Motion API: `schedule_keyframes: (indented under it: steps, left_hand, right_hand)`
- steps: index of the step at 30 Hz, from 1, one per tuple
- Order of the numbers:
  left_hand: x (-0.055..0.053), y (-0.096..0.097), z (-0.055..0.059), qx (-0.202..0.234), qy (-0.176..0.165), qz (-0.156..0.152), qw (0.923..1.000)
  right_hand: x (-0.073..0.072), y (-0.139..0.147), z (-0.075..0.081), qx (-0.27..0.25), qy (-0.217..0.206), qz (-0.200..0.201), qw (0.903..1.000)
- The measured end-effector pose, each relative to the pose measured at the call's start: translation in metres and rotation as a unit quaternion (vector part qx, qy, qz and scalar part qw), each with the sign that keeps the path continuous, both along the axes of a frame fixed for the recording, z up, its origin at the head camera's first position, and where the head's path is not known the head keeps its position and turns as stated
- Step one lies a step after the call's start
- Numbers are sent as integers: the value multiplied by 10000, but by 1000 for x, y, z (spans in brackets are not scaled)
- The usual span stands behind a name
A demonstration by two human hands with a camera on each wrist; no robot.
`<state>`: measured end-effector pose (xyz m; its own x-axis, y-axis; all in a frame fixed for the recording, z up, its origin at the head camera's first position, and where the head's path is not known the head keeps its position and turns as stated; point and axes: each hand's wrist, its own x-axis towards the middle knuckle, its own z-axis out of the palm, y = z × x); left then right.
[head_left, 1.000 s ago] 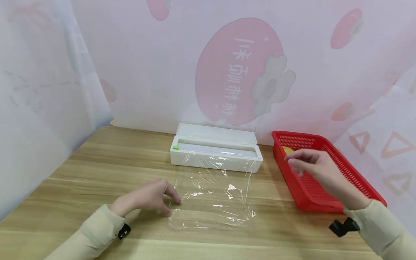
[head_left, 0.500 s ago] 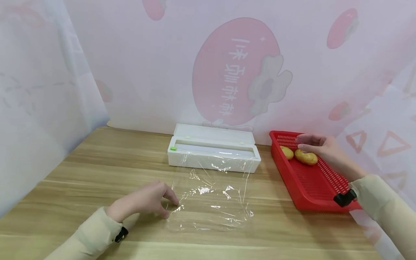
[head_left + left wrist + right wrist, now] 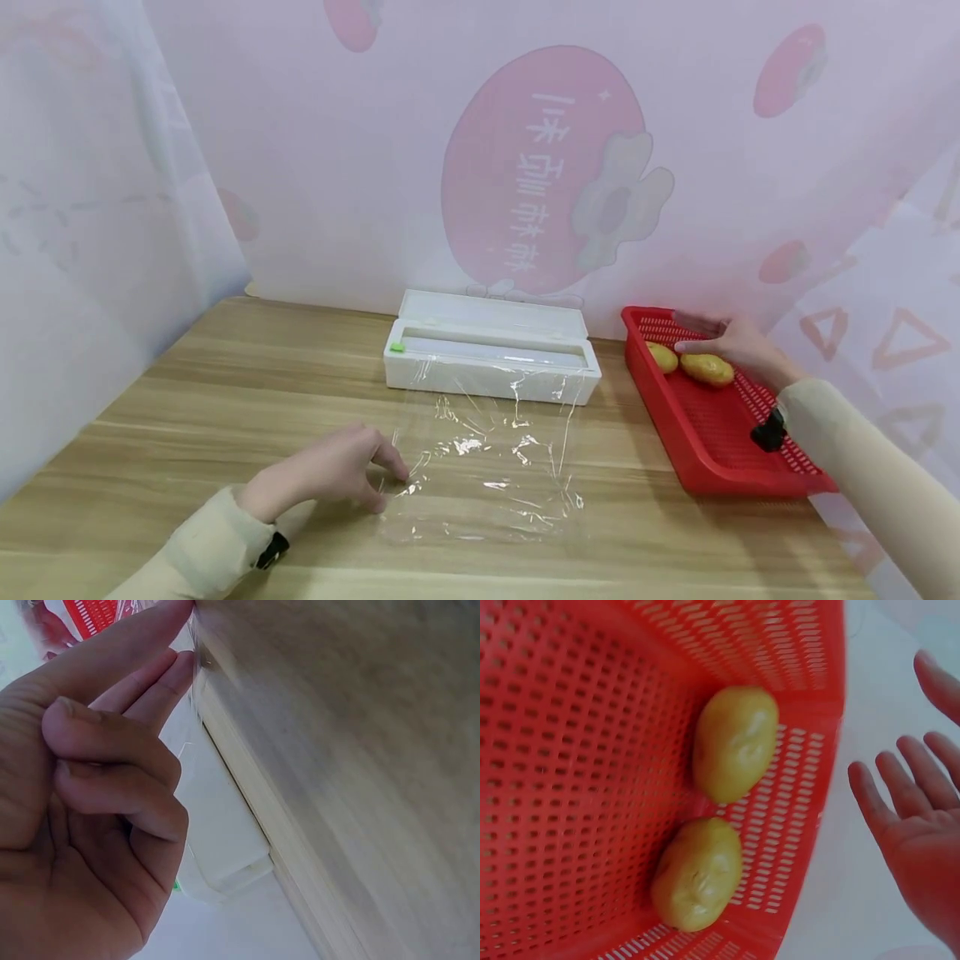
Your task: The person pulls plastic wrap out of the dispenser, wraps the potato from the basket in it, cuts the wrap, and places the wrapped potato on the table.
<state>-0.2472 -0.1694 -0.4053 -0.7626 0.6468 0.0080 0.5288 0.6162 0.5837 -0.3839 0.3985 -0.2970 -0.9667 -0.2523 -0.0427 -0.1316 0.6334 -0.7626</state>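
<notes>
A sheet of clear cling film (image 3: 480, 479) stretches from a white cling film box (image 3: 487, 382) over the wooden table. My left hand (image 3: 330, 473) rests at the film's near left corner, thumb and forefinger apart with tips at its edge. In the left wrist view, two fingers of the left hand (image 3: 112, 780) are bent towards the palm. Above the back of a red basket (image 3: 693, 467), my right hand (image 3: 753, 354) reaches over two potatoes, one on the left (image 3: 662, 357) and one on the right (image 3: 707, 370). The right wrist view shows that hand's (image 3: 922, 832) fingers spread, apart from both potatoes.
The box's lid (image 3: 491, 310) stands raised at the back, and a green slider (image 3: 397, 347) sits at its left end. A printed white curtain (image 3: 337, 167) closes off the back and sides. The basket's perforated walls (image 3: 780, 825) surround the potatoes.
My right hand has moved from the basket's left side to above its back right part, uncovering the potatoes and then lowering towards them. The left hand stays at the film's corner.
</notes>
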Motion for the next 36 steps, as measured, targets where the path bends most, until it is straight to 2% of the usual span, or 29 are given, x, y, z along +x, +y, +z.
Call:
schedule_keyframes:
  steps: [3,8,13,18,25,27,34,36]
  left_hand:
    - [3,1,-1,-2,-4,-7,10000]
    - [6,3,-1,-30,20,-22,10000]
    - [7,4,-1,0,3,-68,10000]
    - [10,3,-2,-15,20,-82,10000]
    - [18,-3,-2,-11,-72,19,10000]
    - [19,-5,-2,-27,-86,42,10000]
    - [21,-7,-2,-78,-32,55,9999]
    - [22,-7,-2,-97,22,36,9999]
  right_hand:
    - [-6,6,-7,177,-14,137,9997]
    - [-15,20,-15,422,-21,134,9990]
    - [-21,34,-23,591,-2,42,9982]
    - [-22,44,-40,710,-54,-141,9974]
    - [-29,39,-62,154,-218,-84,9996]
    - [-31,37,-67,142,-176,-95,9997]
    - [-34,26,-74,661,47,-187,9976]
    - [-35,23,-75,645,17,-209,9977]
